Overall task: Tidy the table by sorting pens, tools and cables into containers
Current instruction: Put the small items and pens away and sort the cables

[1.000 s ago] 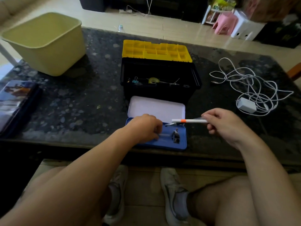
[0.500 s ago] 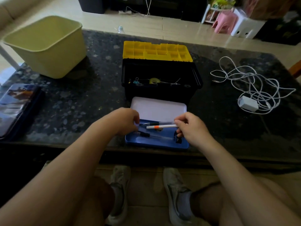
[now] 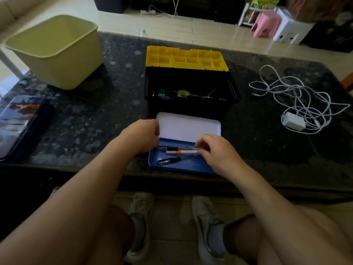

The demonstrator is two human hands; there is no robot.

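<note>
Right-hand grip (image 3: 215, 155) clamped, fingertips curled, on the tail end of a slim white plastic pen with an orange band (image 3: 181, 152), lying crosswise inside the shallow blue plastic pencil case (image 3: 183, 168) at the near edge of the dark speckled stone tabletop (image 3: 95, 115). Touching that pen on its far side, a clear-barrelled pen with a black sleeve (image 3: 174, 149). Nearer than the grip and to its left, a black pen (image 3: 170, 161), slanted on the case floor. Just beyond the grip, the case's white-lined open lid (image 3: 189, 127), raised just in front of a black plastic toolbox (image 3: 191, 108) with a yellow compartmented lid (image 3: 187, 58). Left-hand grip (image 3: 141, 136) curled against the case's left rim, fingertips hidden, so no telling whether closed on the rim or merely resting there. Well to the right of the right-hand grip, a tangled white cable with a white charger block (image 3: 293, 121). Far beyond and left of the left-hand grip, a pale yellow-green plastic bin (image 3: 55, 52).
</note>
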